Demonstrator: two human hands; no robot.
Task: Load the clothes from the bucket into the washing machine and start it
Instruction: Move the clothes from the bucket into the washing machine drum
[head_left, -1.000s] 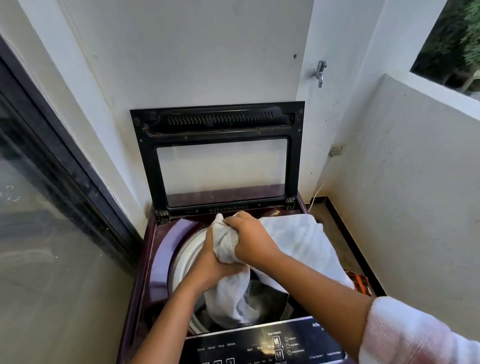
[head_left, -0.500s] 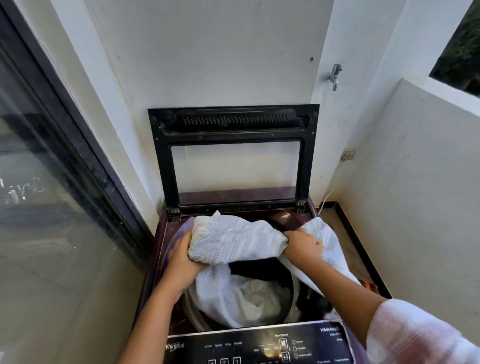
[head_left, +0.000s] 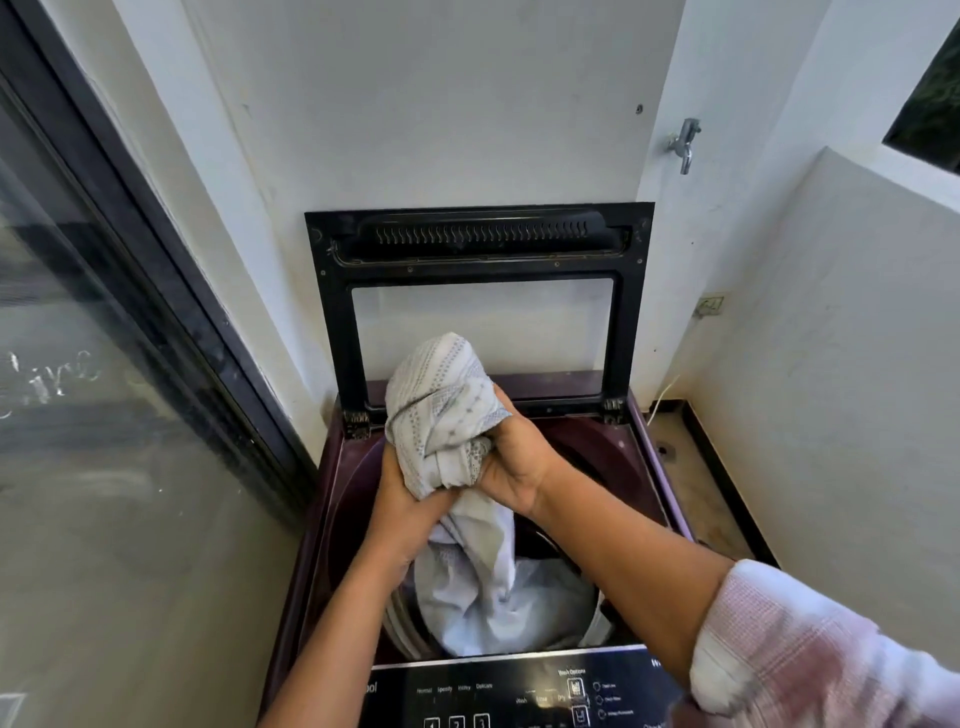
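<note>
A maroon top-loading washing machine stands against the wall with its black-framed glass lid raised upright. Over its drum opening I hold a white patterned cloth, bunched up between both hands. My left hand grips it from the lower left and my right hand from the right. The cloth's lower end hangs down into the drum. The dark control panel runs along the front edge. No bucket is in view.
A dark-framed glass door fills the left side. A white parapet wall stands on the right, with a metal tap above and a strip of floor beside the machine.
My hands have come together and bunched the spread cloth into a wad held higher over the drum; the part that draped over the machine's right side is gathered in.
</note>
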